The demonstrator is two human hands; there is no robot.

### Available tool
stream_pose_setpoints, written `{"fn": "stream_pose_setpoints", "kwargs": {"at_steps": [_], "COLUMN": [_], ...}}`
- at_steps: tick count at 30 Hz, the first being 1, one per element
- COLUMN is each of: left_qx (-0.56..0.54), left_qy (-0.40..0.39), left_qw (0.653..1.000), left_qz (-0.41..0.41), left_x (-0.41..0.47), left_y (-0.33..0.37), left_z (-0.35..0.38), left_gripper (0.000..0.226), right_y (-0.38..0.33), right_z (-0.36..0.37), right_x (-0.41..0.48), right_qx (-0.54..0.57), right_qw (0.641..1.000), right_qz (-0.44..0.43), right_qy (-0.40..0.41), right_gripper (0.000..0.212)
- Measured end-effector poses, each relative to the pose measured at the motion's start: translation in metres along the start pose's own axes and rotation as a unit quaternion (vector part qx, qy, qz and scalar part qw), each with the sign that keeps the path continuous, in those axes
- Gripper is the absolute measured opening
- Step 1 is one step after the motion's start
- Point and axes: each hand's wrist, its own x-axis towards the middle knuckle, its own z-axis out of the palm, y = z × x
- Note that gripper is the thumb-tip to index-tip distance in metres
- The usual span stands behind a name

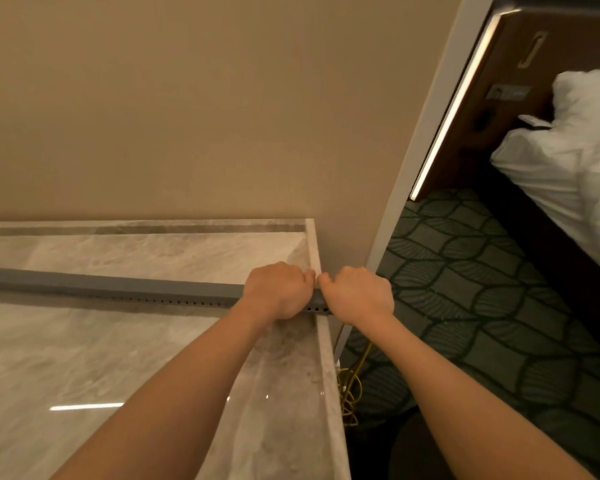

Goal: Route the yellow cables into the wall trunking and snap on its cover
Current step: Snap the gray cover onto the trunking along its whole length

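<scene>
A long grey trunking (118, 286) lies across the marble counter (84, 358), from the left edge to the counter's right end. A row of small holes runs along its near side. My left hand (278, 289) and my right hand (357, 292) grip the trunking's right end side by side, fingers curled over its top and knuckles almost touching. Yellow cables (349, 393) hang in loops below the counter's right edge, down by the floor. Whether any cable lies inside the trunking is hidden.
A beige wall (187, 116) rises behind the counter and ends at a white corner trim (420, 150). Patterned dark green carpet (482, 289) covers the floor to the right. A bed with white bedding (568, 150) stands at the far right.
</scene>
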Motion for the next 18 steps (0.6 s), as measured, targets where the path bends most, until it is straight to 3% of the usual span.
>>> {"fn": "stream_pose_setpoints", "kwargs": {"at_steps": [7,13,18], "left_qx": [0.035,-0.004,-0.059], "left_qy": [-0.003,0.019,0.049], "left_qw": [0.999,1.000,0.996], "left_qz": [0.015,-0.017,-0.055], "left_x": [-0.002,-0.003,-0.004], "left_y": [0.004,0.005,0.006], "left_z": [0.001,0.003,0.006], "left_gripper": [0.031,0.033,0.042], "right_y": [0.001,0.003,0.002], "right_z": [-0.003,-0.012,-0.013], "right_x": [0.006,0.017,0.020], "right_qx": [0.036,0.189,0.205], "right_qw": [0.997,0.957,0.954], "right_qz": [0.006,0.035,0.033], "right_qy": [-0.067,-0.215,-0.216], "right_gripper": [0.056,0.056,0.051]}}
